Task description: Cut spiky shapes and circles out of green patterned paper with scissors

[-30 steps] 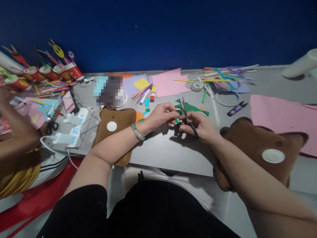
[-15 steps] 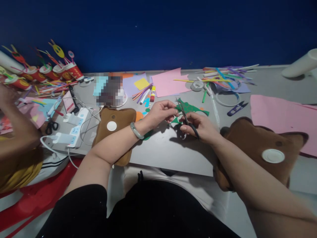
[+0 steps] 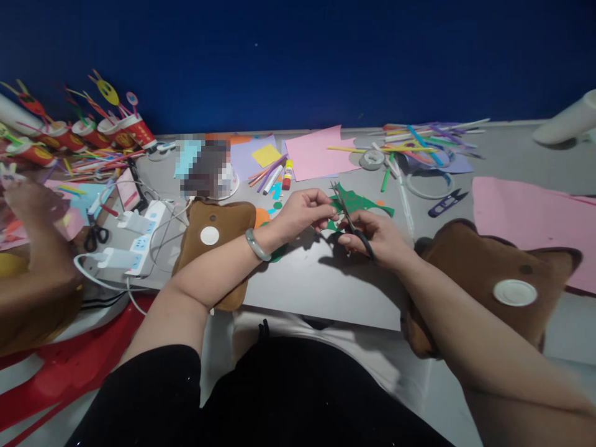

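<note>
My right hand [image 3: 379, 237] is closed around black-handled scissors [image 3: 364, 244], whose blades point up and away, slightly apart. Close to the blades, my left hand [image 3: 305, 214] pinches its thumb and fingers together; whatever lies between the fingertips is too small to make out. A jade-coloured bangle [image 3: 257, 244] is on the left wrist. Behind and beneath the blades lies green paper [image 3: 361, 200] with cut edges. Part of it is hidden by my fingers.
Brown cushions [image 3: 222, 233] lie left and right on the table. Behind my hands are a glue stick [image 3: 287, 176], pink paper [image 3: 319, 154], tape [image 3: 372, 159] and purple snips [image 3: 447, 203]. A power strip [image 3: 148, 239] with cables sits left, near a co-worker's arm [image 3: 41, 248].
The scissor blades look slightly wider apart beside my left fingertips. My hands have barely moved. At the left, the co-worker's forearm and hand have shifted.
</note>
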Motion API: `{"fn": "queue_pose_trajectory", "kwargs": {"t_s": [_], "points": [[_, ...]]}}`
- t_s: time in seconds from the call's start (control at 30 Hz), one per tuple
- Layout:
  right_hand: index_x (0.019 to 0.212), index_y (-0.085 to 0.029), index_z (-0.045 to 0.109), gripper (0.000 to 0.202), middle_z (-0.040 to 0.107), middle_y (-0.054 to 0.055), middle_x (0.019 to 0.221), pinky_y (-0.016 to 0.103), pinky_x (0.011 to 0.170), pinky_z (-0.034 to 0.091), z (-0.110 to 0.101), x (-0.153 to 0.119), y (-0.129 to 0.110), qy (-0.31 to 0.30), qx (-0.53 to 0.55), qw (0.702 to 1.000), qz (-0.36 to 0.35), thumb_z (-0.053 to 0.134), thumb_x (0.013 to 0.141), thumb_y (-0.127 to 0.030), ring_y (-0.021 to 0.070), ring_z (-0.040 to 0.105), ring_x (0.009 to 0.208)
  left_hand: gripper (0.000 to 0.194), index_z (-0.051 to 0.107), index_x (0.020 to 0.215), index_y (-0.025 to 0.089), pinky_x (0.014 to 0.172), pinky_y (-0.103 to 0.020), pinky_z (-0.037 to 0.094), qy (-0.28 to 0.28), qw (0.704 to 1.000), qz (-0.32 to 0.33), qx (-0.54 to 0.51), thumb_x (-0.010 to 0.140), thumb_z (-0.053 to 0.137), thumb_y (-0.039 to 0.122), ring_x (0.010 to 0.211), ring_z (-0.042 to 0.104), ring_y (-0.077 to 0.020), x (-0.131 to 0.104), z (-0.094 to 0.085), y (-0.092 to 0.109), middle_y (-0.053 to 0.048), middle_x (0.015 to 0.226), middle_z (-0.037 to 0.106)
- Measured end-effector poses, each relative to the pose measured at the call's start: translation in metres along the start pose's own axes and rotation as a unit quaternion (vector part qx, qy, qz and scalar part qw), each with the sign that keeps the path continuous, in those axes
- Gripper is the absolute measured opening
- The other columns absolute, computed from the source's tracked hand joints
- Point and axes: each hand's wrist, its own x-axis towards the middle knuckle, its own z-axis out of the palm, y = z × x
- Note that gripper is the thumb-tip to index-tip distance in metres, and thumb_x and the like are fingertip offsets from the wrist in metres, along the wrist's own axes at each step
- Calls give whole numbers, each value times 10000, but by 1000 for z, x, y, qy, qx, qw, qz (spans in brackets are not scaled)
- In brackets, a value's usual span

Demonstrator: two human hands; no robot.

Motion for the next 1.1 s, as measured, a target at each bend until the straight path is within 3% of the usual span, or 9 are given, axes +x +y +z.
{"fn": "queue_pose_trajectory", "kwargs": {"t_s": [0.9,1.1], "points": [[834,-246,603,659,542,-69,502,245,422,378,3,0,-4,10,-1,1000,-5,965,589,-739,118,497,436,228,550,789,155,515,-173,427,8,1000,-11,7,856,759,96,474,553,-22,0,0,0,39,653,707],[828,-248,602,613,558,-69,484,254,410,367,4,1,-1,22,15,1000,-13,975,622,-688,115,476,404,229,542,749,159,497,-180,425,15,1000,-18,-12,943,657,116,476,562,-37,1,1,0,3,671,726]]}}
